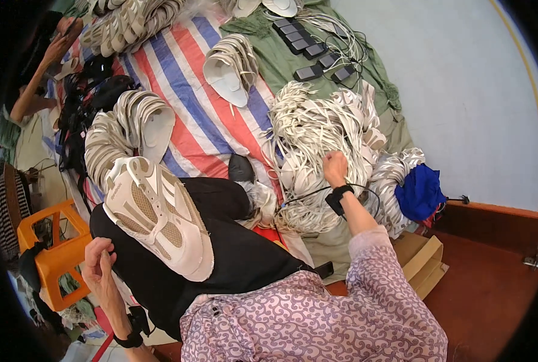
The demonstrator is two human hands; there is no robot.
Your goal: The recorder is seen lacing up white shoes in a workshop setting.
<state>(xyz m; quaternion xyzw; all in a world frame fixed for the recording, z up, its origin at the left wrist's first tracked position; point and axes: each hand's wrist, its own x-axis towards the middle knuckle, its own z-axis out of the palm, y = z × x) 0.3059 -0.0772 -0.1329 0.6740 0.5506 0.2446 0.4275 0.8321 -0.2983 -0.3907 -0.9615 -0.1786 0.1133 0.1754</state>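
Note:
Across my lap, on black trousers, lies a pale shoe upper point(160, 217) with beige mesh panels, its toe pointing down toward my body. My left hand point(102, 268) is beside my thigh, left of the upper; its fingers are loosely curled and I see nothing in them. My right hand point(336, 168) reaches into a big tangled heap of white shoelaces point(308, 130) on the right. Its fingers are closed among the laces, the fingertips partly hidden. Both wrists carry black bands.
Stacks of nested shoe uppers point(109, 142) stand left of my knee, with another stack point(231, 63) farther off on the striped sheet point(184, 84). Black power adapters point(296, 36) lie at the back. An orange stool point(57, 253), blue cloth point(420, 193) and cardboard box point(423, 265) are nearby. Another person's arm point(39, 75) shows far left.

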